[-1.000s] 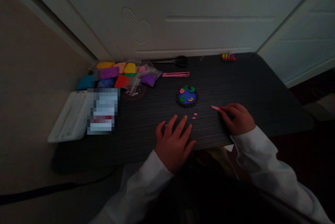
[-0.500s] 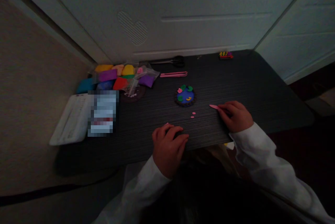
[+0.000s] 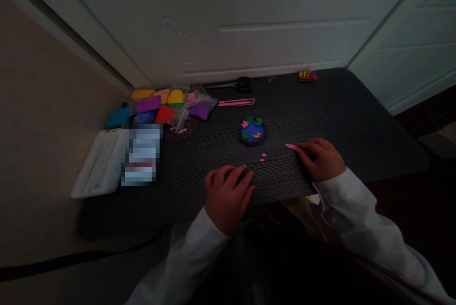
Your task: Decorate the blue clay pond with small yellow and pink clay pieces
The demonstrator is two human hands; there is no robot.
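Note:
My right hand point(image 3: 322, 158) pinches a pink clay modelling knife point(image 3: 291, 147), its blade pointing left, low over the dark table. My left hand point(image 3: 228, 195) is palm down near the front edge, fingers apart and slightly bent; anything under them is hidden. Between the hands lie two small pink clay pieces point(image 3: 264, 155). Just beyond them sits a round clay pond point(image 3: 253, 132), blue inside a dark brown rim, bearing green lily pads, a pink flower and small yellow shapes.
Pink modelling tools point(image 3: 236, 102) and black-handled scissors point(image 3: 243, 84) lie toward the back. At left are several bagged clay packs point(image 3: 148, 104), a brown disc point(image 3: 181, 131) and a white tray point(image 3: 99, 162). A small colourful clay model point(image 3: 307, 76) stands back right.
My left hand has shifted slightly left and its fingers have moved; the pink bit seen at its fingertips no longer shows. My right hand keeps its hold on the knife.

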